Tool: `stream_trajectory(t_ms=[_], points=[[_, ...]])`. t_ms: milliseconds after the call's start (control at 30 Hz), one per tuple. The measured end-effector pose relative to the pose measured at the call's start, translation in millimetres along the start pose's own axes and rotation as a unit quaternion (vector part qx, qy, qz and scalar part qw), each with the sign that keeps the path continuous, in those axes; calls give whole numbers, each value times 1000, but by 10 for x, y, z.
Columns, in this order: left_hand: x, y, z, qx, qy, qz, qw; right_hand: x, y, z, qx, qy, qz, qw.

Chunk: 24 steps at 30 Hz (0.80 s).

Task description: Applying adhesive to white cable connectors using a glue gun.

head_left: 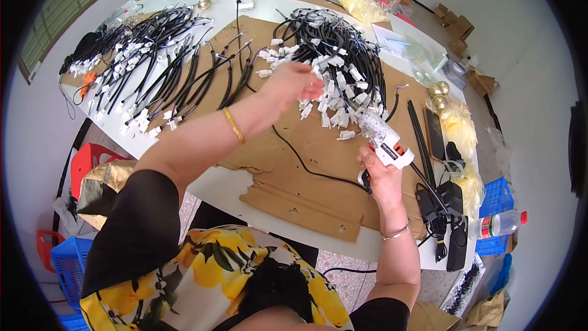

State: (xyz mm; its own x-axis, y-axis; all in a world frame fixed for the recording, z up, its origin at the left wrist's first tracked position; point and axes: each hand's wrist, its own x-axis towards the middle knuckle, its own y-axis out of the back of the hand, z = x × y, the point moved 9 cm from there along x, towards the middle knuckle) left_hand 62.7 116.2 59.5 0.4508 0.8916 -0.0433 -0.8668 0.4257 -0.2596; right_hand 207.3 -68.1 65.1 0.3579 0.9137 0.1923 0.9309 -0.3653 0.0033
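My right hand (381, 175) is wrapped round the handle of a white glue gun (392, 146) with orange-red parts. Its wrapped, stained front end points toward a heap of black cables (343, 37) with white plastic connectors (346, 89). A black cord (306, 168) runs from the gun's handle across the cardboard. My left hand (294, 83) is at the near left edge of that heap, fingers bent together and slightly blurred. White connectors lie right at its fingertips; whether one is pinched in them is hidden.
More black cables (153, 55) with connectors spread over the left of the table, on brown cardboard (306, 199). Along the right edge lie black rods (419, 141), a black adapter (450, 196), yellowish glue sticks in bags (459, 129) and a plastic bottle (499, 224).
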Motion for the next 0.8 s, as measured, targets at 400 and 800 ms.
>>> stream_trajectory(t_ms=[400, 800], points=[[-654, -52, -352, -61, 49, -97, 992, -14, -7, 59, -24, 1, -10, 1000], [-616, 21, -338, 127, -128, -73, 981, -67, -89, 200, -92, -94, -60, 990]])
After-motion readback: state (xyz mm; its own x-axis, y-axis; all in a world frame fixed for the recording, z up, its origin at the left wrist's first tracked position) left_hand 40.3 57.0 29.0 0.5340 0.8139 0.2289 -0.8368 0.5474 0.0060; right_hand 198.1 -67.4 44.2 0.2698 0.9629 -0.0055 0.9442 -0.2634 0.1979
